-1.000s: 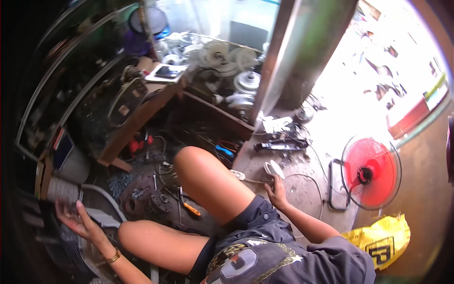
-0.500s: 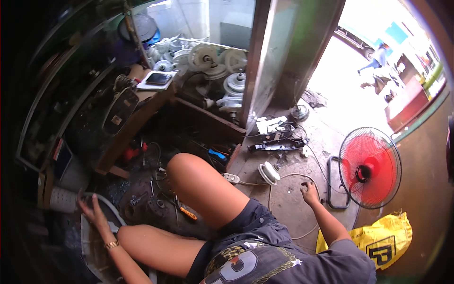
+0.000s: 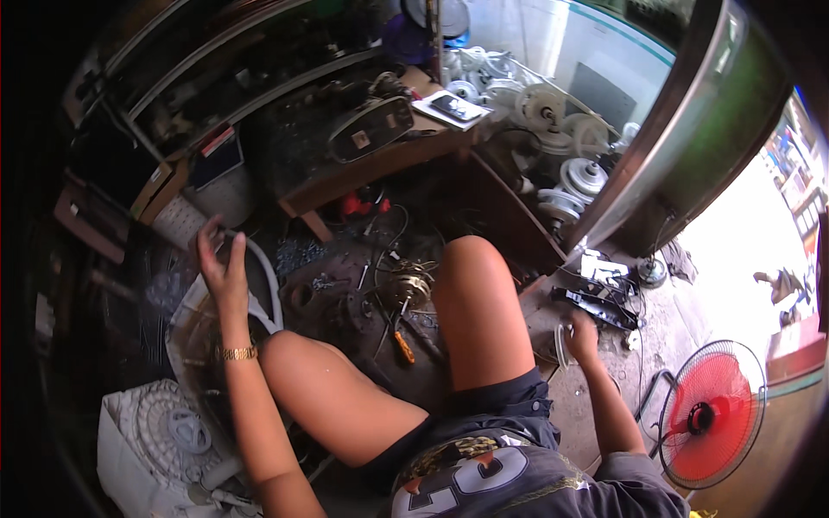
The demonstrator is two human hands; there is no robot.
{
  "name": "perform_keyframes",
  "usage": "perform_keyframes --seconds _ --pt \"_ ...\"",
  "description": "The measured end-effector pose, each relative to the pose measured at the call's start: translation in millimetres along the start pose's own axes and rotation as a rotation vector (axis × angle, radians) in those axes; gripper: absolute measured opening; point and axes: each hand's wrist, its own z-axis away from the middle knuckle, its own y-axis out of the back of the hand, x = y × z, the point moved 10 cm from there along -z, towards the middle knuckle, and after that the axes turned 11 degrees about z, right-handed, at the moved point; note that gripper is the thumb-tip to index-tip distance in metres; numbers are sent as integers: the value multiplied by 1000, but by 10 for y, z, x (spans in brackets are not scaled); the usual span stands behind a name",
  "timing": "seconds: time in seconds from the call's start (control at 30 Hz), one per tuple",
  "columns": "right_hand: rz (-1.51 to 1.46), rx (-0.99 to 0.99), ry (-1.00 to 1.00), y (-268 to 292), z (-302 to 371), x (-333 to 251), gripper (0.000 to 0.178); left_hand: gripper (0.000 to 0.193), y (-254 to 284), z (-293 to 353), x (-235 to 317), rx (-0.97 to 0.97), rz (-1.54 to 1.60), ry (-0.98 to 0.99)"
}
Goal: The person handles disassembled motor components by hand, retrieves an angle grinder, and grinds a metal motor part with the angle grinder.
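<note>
My left hand (image 3: 223,274) is raised at the left, fingers apart, with nothing seen in it. A gold-coloured bracelet (image 3: 237,353) circles that wrist. Beside and under this hand are a grey curved rim (image 3: 266,285) and a pale container. On the right, my right hand (image 3: 583,337) is at a white round plastic piece (image 3: 563,347), whose edge shows just left of the fingers. Blur and overlap hide whether the fingers grip it. Between my knees, a motor with copper windings (image 3: 408,285) lies on the dark floor, near an orange-handled screwdriver (image 3: 404,347).
A red fan (image 3: 712,414) stands at the right. White plastic spools (image 3: 585,177) fill a bin at the back, beside a wooden bench (image 3: 345,177) with a phone (image 3: 456,107) on it. Black casing parts (image 3: 596,306) lie beyond my right hand. A white fan-like housing (image 3: 173,427) sits lower left.
The view has turned right-to-left, so the scene has shifted right and the motor has come into sight. My right hand has come to the white round piece. My left hand stays raised and open.
</note>
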Motion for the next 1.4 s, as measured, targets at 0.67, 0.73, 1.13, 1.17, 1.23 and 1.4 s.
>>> perform_keyframes --seconds 0.67,0.73,1.13,1.17,1.23,1.4 --pt "-503 306 -337 559 -1285 -672 34 40 -928 259 -773 -65 171 246" --pt "-557 363 -293 768 -1483 -869 36 40 -990 297 -949 -56 195 246" --pt "-762 351 324 1125 -2631 -3686 51 44 -930 513 -1428 114 282 311" --pt "-765 264 304 834 -2716 -3809 52 44 -807 563 -1526 167 310 327" --pt "-718 167 276 91 -2819 -3909 58 44 -732 664 -1704 193 293 365" --pt "-669 -98 110 -1488 -2878 -3756 66 45 -899 723 -2069 277 470 510"
